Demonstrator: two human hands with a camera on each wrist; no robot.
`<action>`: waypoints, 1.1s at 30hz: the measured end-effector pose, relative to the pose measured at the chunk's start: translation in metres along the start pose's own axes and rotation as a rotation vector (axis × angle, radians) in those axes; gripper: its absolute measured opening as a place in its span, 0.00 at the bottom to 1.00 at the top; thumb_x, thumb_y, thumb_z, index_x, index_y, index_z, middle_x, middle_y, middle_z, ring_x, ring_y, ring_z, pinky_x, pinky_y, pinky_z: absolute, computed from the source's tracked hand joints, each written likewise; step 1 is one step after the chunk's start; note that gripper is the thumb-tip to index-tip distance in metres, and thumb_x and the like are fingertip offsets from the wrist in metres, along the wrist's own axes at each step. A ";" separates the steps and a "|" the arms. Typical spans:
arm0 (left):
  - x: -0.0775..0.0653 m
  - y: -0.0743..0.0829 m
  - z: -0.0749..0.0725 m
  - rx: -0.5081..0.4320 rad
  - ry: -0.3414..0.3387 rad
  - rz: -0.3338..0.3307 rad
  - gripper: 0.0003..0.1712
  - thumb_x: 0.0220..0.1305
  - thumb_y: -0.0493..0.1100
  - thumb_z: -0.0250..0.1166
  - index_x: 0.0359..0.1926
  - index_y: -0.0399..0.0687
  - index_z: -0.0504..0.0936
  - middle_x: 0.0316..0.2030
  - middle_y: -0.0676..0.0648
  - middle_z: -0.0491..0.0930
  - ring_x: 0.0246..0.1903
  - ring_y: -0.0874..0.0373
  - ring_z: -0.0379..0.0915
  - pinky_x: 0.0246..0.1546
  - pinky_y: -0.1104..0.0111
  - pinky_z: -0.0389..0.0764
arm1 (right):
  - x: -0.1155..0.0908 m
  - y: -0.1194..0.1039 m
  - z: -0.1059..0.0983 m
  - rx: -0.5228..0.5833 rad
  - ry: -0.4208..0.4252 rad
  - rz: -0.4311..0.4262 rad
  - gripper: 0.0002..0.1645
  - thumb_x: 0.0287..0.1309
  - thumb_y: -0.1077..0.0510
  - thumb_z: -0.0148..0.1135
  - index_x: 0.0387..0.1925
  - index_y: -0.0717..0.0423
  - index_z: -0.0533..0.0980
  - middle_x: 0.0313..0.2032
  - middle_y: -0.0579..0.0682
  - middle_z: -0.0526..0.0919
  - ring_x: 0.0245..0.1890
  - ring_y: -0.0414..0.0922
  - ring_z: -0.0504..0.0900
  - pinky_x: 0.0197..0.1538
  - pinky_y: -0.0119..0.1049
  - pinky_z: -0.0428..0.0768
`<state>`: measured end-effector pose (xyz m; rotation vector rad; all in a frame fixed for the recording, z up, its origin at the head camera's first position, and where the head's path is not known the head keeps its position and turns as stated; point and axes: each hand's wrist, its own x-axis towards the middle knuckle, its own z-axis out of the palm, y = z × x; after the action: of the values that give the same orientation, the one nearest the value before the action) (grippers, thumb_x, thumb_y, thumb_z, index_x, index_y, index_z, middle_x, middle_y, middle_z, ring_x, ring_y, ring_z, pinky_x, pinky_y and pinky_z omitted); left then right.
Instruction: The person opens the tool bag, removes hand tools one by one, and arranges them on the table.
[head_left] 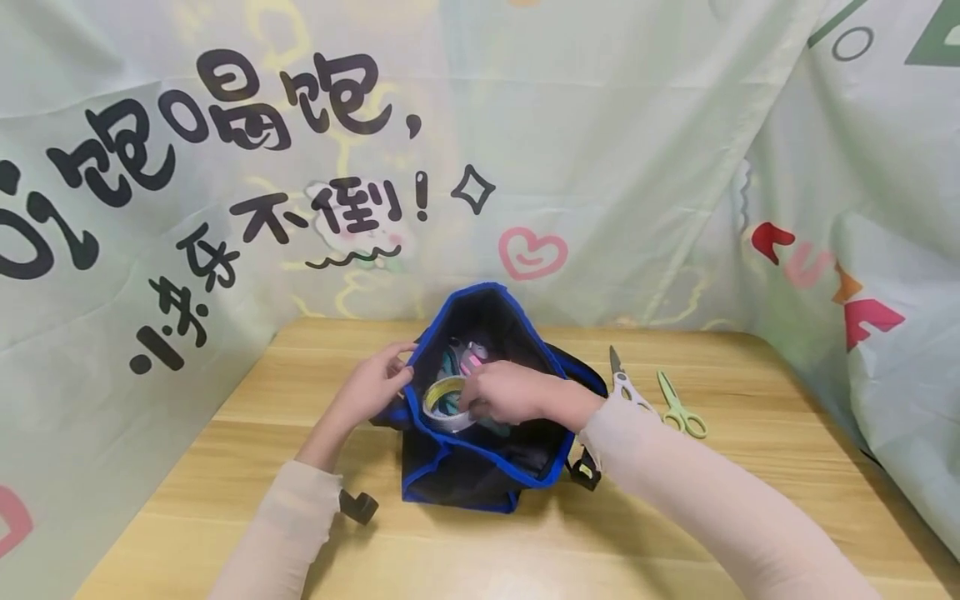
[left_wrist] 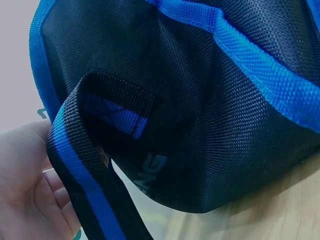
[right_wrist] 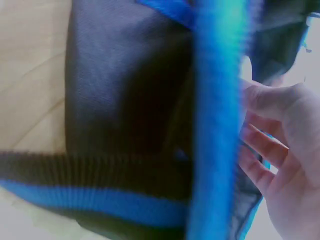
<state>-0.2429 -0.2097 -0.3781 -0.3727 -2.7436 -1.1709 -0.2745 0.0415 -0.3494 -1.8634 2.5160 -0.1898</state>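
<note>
A black tool bag with blue trim [head_left: 457, 475] stands on the table with its mouth facing up. At the bag's left rim my left hand [head_left: 372, 385] grips the edge; in the left wrist view part of that hand is behind the black and blue strap [left_wrist: 80, 165]. My right hand [head_left: 512, 392] reaches into the bag and pinches a roll of tape [head_left: 448, 422] by its right side. Deeper in lie a pink item [head_left: 471, 362] and some teal and clear things, partly covered. The blurred right wrist view shows the bag's trim [right_wrist: 217, 120] in front of the fingers.
To the right of the bag lie scissors with white handles [head_left: 624, 385] and green scissors [head_left: 678, 408] on the wooden table [head_left: 300, 533]. A strap with a black buckle [head_left: 585, 472] hangs off the bag's right side. A printed cloth [head_left: 637, 167] hangs behind.
</note>
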 end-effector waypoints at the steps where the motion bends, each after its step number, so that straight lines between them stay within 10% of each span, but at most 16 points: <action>1: 0.000 0.000 0.000 0.001 0.000 0.002 0.26 0.68 0.41 0.58 0.66 0.45 0.71 0.36 0.43 0.82 0.29 0.55 0.80 0.30 0.63 0.83 | -0.004 0.000 -0.003 0.012 0.013 0.012 0.06 0.61 0.58 0.65 0.39 0.49 0.85 0.36 0.40 0.84 0.39 0.38 0.79 0.48 0.32 0.78; 33: 0.000 0.000 0.004 -0.005 -0.017 -0.033 0.25 0.69 0.39 0.57 0.66 0.46 0.70 0.38 0.42 0.81 0.30 0.54 0.79 0.31 0.63 0.83 | -0.145 0.039 -0.015 -0.103 0.574 0.129 0.13 0.48 0.69 0.72 0.38 0.58 0.83 0.34 0.46 0.82 0.32 0.42 0.79 0.33 0.39 0.77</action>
<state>-0.2426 -0.2069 -0.3812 -0.3416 -2.7721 -1.1882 -0.2698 0.1924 -0.3478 -1.8842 3.0454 -0.6976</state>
